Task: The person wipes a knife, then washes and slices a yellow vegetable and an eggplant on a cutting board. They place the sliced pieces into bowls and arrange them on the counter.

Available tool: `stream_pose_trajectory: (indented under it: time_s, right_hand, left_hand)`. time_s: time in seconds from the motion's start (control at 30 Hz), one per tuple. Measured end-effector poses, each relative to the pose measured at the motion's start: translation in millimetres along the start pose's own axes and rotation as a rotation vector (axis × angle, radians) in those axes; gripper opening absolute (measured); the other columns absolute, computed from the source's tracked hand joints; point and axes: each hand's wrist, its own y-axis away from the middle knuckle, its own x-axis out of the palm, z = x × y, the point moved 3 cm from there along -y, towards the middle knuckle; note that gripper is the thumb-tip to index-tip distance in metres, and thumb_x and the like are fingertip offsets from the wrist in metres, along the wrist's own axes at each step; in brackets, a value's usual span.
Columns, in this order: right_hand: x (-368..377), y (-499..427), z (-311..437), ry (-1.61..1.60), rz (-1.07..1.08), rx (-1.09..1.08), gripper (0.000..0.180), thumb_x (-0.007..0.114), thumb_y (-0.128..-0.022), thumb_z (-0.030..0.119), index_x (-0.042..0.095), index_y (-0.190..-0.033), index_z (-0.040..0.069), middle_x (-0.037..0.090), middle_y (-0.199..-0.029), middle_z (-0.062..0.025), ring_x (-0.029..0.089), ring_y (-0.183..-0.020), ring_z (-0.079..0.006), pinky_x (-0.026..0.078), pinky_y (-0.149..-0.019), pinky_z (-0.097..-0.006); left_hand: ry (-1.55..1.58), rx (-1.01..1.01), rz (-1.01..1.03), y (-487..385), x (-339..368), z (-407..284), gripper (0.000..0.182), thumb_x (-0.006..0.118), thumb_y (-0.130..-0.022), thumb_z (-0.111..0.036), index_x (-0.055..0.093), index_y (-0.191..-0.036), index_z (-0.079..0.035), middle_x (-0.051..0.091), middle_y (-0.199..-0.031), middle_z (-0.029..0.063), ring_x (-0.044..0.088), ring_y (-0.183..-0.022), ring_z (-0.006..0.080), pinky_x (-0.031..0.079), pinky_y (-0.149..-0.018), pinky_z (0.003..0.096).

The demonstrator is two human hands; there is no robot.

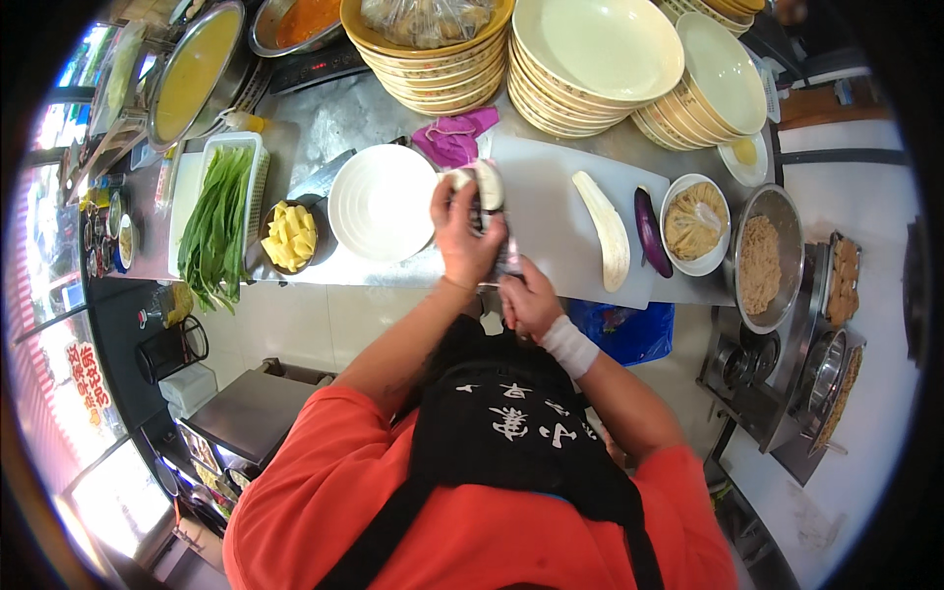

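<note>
Pale pieces of peeled eggplant (487,186) are gripped in my left hand (466,228), just right of a white ridged plate (383,203). My right hand (529,299) is closed around the handle of a knife (509,254); its blade reaches up beside the left hand and is partly hidden and blurred. On the white cutting board (542,221) to the right lies a peeled eggplant half (606,232). An unpeeled purple eggplant (650,234) rests at the board's right side. A purple cloth (453,138) lies behind my left hand.
A bowl of cut yellow chunks (290,237) and a basket (257,173) with leafy greens (221,214) stand left. Stacked bowls (597,51) line the back. At right are a white bowl with a bagged food (693,221) and a steel bowl of minced filling (763,262).
</note>
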Motion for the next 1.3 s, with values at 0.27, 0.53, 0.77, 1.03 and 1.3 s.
stream_pose_trajectory:
  time_s: [0.27, 0.53, 0.77, 1.03, 1.3]
  right_hand:
    - [51.3, -13.3, 23.0, 0.046, 0.091, 0.226, 0.012, 0.053, -0.098, 0.013, 0.049, -0.094, 0.003, 0.050, -0.067, -0.0056, 0.048, -0.042, -0.0157, 0.041, -0.035, -0.0345]
    - [-89.6, 62.6, 25.3, 0.266, -0.360, -0.070, 0.019, 0.057, -0.101, 0.018, 0.059, -0.112, 0.003, 0.058, -0.069, -0.0037, 0.052, -0.047, -0.0123, 0.045, -0.046, -0.0304]
    - [-171.2, 131.4, 5.1, 0.211, -0.792, -0.214, 0.024, 0.059, -0.100, 0.010, 0.061, -0.124, 0.004, 0.058, -0.074, -0.0006, 0.050, -0.048, -0.0088, 0.042, -0.045, -0.0273]
    - [-210.9, 154.1, 11.4, 0.369, -0.760, -0.245, 0.030, 0.061, -0.100, 0.012, 0.061, -0.128, 0.001, 0.066, -0.081, -0.0068, 0.060, -0.060, -0.0140, 0.050, -0.058, -0.0314]
    - [-222.6, 139.2, 8.3, 0.696, -0.584, -0.295, 0.039, 0.062, -0.097, 0.017, 0.059, -0.134, 0.004, 0.072, -0.101, -0.0232, 0.069, -0.089, -0.0429, 0.055, -0.077, -0.0450]
  left_hand:
    - [-0.432, -0.137, 0.053, -40.6, -68.4, 120.2, 0.053, 0.071, -0.093, -0.032, 0.060, -0.140, -0.011, 0.047, -0.149, 0.0238, 0.045, -0.135, 0.0478, 0.035, -0.114, 0.0555]
    - [-0.411, 0.240, 0.072, -34.6, -37.1, 86.8, 0.034, 0.065, -0.085, -0.008, 0.069, -0.118, -0.004, 0.060, -0.129, 0.0211, 0.054, -0.121, 0.0444, 0.040, -0.102, 0.0563]
    - [-0.049, 0.801, 0.934, 39.9, 155.7, -59.9, 0.060, 0.054, -0.091, -0.004, 0.053, -0.150, -0.016, 0.049, -0.158, 0.0137, 0.035, -0.153, 0.0335, 0.024, -0.124, 0.0577]
    - [-0.414, 0.733, 1.210, 36.2, 218.3, -98.1, 0.032, 0.072, -0.082, -0.016, 0.070, -0.113, -0.018, 0.068, -0.126, 0.0068, 0.058, -0.123, 0.0283, 0.041, -0.104, 0.0464]
    - [0.854, -0.975, 0.452, 27.7, 156.6, -9.9, 0.035, 0.073, -0.097, -0.020, 0.058, -0.123, -0.002, 0.069, -0.109, 0.0119, 0.068, -0.093, 0.0240, 0.059, -0.079, 0.0424]
